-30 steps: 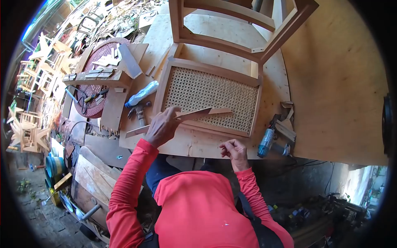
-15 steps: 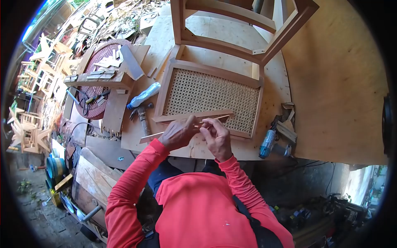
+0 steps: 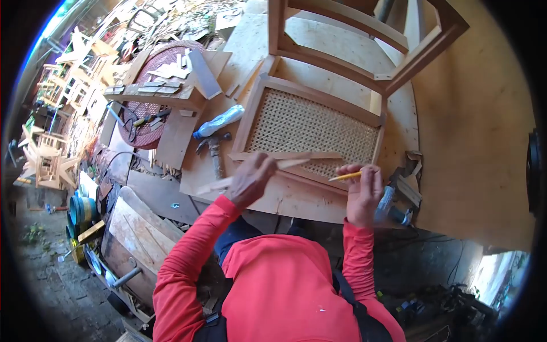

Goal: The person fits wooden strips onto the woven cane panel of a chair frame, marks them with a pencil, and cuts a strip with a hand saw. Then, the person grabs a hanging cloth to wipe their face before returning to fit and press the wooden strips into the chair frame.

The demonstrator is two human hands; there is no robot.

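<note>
My left hand (image 3: 249, 181) is closed around a thin wooden strip (image 3: 215, 186), blurred by motion, above the front of the chair seat. Between the fingers and thumb of my right hand (image 3: 364, 198) is a yellow pencil (image 3: 343, 176), its tip pointing left. The woven cane seat panel (image 3: 319, 126) lies in its wooden frame just beyond both hands. Another flat wood strip (image 3: 325, 155) rests across the near part of the seat. From the seat's far side rises the wooden chair back (image 3: 330, 73).
A claw hammer (image 3: 215, 154) and a plastic bottle (image 3: 222, 121) lie left of the seat. To the right are a blue-bodied tool (image 3: 386, 199) and wood offcuts (image 3: 408, 191). Wood pieces sit on a small wooden stand (image 3: 188, 102). A tall plywood sheet (image 3: 473, 142) borders the right.
My hands have moved apart. The right has gone right with the pencil, now plainly visible; the left has shifted slightly with the strip. The whole view has swung, moving the chair rightward.
</note>
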